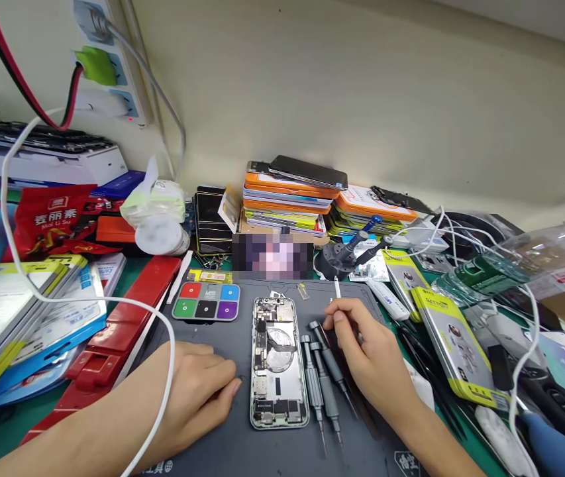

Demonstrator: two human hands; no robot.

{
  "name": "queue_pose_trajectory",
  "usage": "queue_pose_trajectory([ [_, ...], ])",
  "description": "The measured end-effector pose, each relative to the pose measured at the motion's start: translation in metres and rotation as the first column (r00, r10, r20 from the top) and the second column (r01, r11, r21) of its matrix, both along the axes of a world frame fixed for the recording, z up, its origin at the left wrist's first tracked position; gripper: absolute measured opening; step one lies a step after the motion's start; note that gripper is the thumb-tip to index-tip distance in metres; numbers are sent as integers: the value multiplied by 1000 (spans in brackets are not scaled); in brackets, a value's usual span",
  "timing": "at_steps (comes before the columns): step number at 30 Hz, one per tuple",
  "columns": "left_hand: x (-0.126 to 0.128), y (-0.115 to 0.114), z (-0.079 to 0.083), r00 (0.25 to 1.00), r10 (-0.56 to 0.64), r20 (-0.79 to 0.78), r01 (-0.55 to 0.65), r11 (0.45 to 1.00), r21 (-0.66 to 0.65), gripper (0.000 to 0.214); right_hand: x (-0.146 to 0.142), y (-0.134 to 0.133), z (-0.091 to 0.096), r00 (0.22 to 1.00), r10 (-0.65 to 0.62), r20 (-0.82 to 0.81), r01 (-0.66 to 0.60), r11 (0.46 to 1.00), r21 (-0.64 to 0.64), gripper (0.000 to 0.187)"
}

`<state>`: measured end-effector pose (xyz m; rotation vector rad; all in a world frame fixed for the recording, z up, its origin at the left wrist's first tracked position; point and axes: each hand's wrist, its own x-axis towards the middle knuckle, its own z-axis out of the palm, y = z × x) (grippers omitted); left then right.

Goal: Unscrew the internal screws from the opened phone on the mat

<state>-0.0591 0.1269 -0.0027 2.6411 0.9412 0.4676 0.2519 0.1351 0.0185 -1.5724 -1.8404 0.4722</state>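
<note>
An opened phone (278,361) with its inner parts bare lies in the middle of the dark grey work mat (242,450). My left hand (197,391) rests on the mat just left of the phone, its fingers curled loosely and pressed down, holding nothing that I can see. My right hand (369,358) is to the right of the phone, its fingers pinched on a thin white-tipped tool (337,287) that points away from me. Three grey screwdrivers (322,381) lie side by side between the phone and my right hand.
A tray of coloured squares (207,301) sits at the mat's far left. Stacked phone boxes (287,202) stand at the back. A red holder (113,344), battery packs (454,344), white cables (63,298) and packets crowd both sides.
</note>
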Motion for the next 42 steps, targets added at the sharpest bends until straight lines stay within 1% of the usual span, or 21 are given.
queue_pose_trajectory([
  [6,-1,-1,-1,1000,12,17,-12,1000,1,34,-2,0,1,1000,-3,-1,3,1000,-6,15],
  [21,-2,-2,-3,1000,10,-12,-10,1000,3,34,-2,-1,3,1000,2,8,-2,1000,3,15],
  [29,-1,1,6,1000,-2,-17,2,1000,5,34,-3,-1,4,1000,5,17,-5,1000,4,15],
  [36,-1,0,3,1000,11,-6,-11,1000,10,35,-4,-1,5,1000,1,20,-2,1000,7,15],
  [40,-1,1,6,1000,-16,-22,16,1000,19,35,-4,0,5,1000,4,18,-4,1000,8,15],
  [42,-1,2,9,1000,-10,-26,10,1000,28,34,-4,0,5,1000,7,17,-8,1000,9,15],
])
